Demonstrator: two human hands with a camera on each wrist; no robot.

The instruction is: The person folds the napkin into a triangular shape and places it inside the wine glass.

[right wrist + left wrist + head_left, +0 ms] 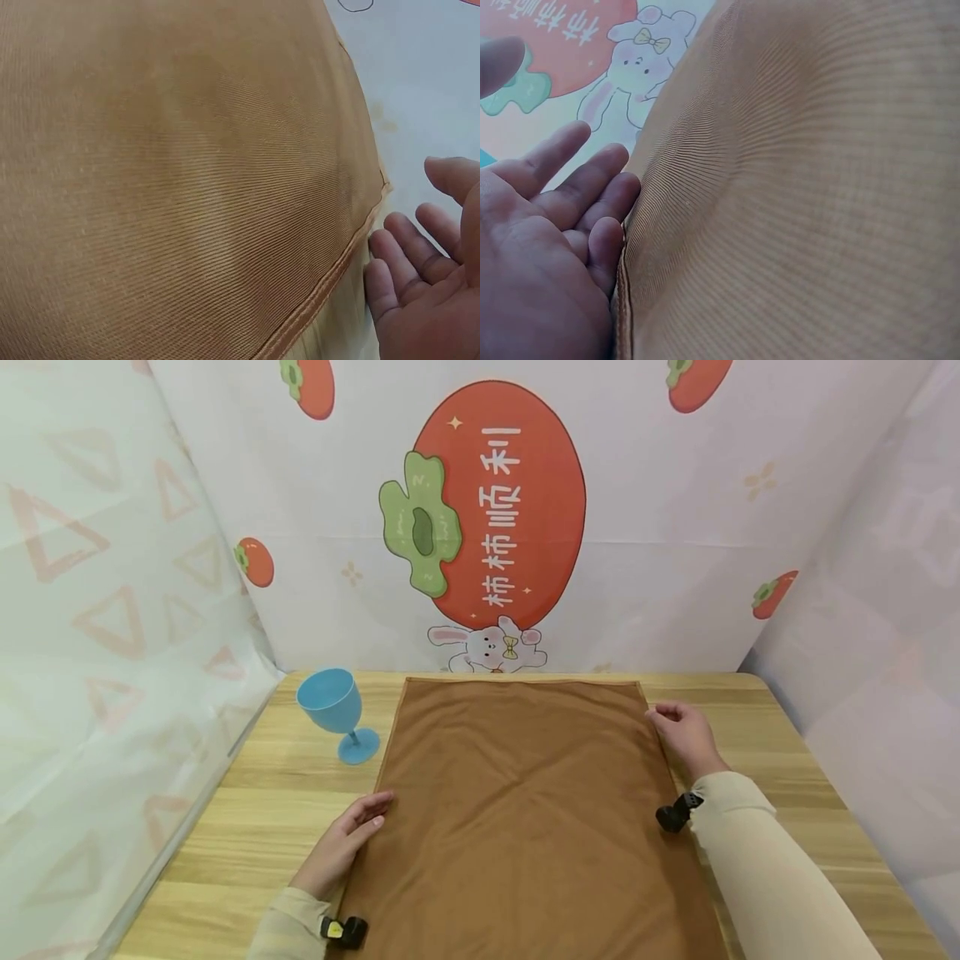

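The head view shows a brown cloth [517, 852] lying spread on the table [787, 743], its far edge close to the table's far side and its near end running out of the picture. A blue goblet [330, 703] stands on its foot by the far left part of the cloth, just beside it but apart.

The left hand [341, 843] rests at the cloth's left edge. In the left wrist view its fingers are loosely extended with small gaps between them, the little finger more bent and seemingly against the hem; the thumb stands well away, so nothing is pinched.

The right hand [686, 739] is at the right edge, near the far right corner. From above, thumb and forefinger look close together, but the right wrist view shows the thumb apart and the fingers slightly bent, a little spread, holding no fabric. Whether a fingertip touches the hem cannot be told.

Judging by how things lie, the spreading looks mostly done: the visible part is one broad sheet, with both far corners laid out and the side edges fairly straight. What seems left is smoothing, since shallow slanting creases cross the middle. The near edge is out of sight, so its state cannot be judged.
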